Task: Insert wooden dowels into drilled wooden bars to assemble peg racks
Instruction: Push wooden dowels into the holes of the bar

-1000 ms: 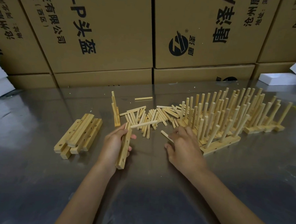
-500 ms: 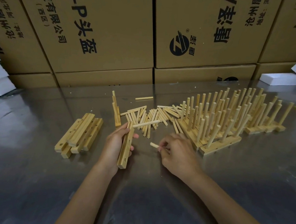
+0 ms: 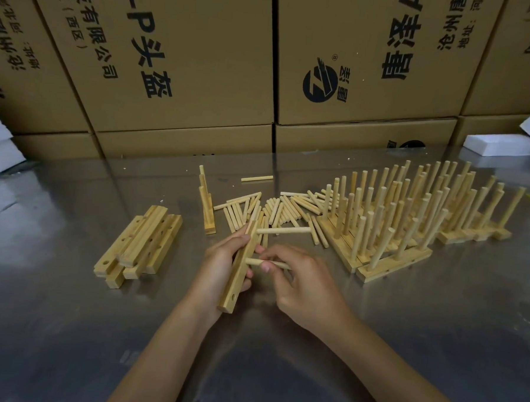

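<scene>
My left hand (image 3: 220, 269) grips a drilled wooden bar (image 3: 239, 274) held on edge above the metal table. One dowel (image 3: 283, 231) sticks out of the bar's far end to the right. My right hand (image 3: 302, 279) pinches a second dowel (image 3: 254, 262) whose tip meets the bar's middle hole. An open hole shows near the bar's near end. Loose dowels (image 3: 275, 210) lie in a pile behind the hands.
A stack of drilled bars (image 3: 138, 243) lies at the left. Several finished peg racks (image 3: 410, 217) stand at the right. A partly pegged bar (image 3: 206, 204) lies behind the hands. Cardboard boxes (image 3: 185, 61) wall the back; white foam pieces (image 3: 500, 144) sit at the sides.
My right hand has carried a dowel from the pile leftward to the bar and brought its tip to the middle hole. The left hand has kept the bar nearly still.
</scene>
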### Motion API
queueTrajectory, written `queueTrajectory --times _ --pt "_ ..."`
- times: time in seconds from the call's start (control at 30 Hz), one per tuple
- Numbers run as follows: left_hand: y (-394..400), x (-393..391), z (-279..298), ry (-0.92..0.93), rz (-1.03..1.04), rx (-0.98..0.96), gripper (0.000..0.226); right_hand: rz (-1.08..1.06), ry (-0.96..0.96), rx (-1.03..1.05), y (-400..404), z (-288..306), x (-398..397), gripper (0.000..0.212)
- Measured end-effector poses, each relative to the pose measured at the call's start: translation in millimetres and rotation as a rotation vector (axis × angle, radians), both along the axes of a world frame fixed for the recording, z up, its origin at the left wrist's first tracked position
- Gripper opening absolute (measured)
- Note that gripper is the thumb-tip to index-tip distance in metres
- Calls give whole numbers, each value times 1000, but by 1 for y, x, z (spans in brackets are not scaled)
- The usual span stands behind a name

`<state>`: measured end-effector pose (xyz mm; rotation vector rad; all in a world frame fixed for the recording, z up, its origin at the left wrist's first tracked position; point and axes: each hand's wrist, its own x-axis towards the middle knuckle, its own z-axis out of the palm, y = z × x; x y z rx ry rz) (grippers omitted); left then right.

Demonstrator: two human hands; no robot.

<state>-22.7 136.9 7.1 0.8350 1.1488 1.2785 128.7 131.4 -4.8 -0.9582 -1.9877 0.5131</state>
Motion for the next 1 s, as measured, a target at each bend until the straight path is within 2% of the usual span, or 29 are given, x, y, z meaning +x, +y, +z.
queueTrajectory --times 0.17,0.27,0.57,0.73,0.8,0.9,1.0 --pt "0 3 -3 95 21 28 28 -1 -42 -16 -2 3 1 12" --pt "-1 7 -5 63 27 33 29 -40 -87 -50 -2 3 2 14" --pt "-3 10 -4 67 10 45 27 -68 20 -123 -6 8 1 25" --pt "-3 8 -3 151 10 55 28 -103 1 -167 -5 7 1 14" --pt "-2 7 -1 138 31 57 28 -104 63 -253 -2 9 2 8" --pt "-1 6 1 100 93 69 29 -64 251 -438 2 12 3 28" --pt "1 2 0 109 169 52 29 -49 300 -496 10 10 9 41"
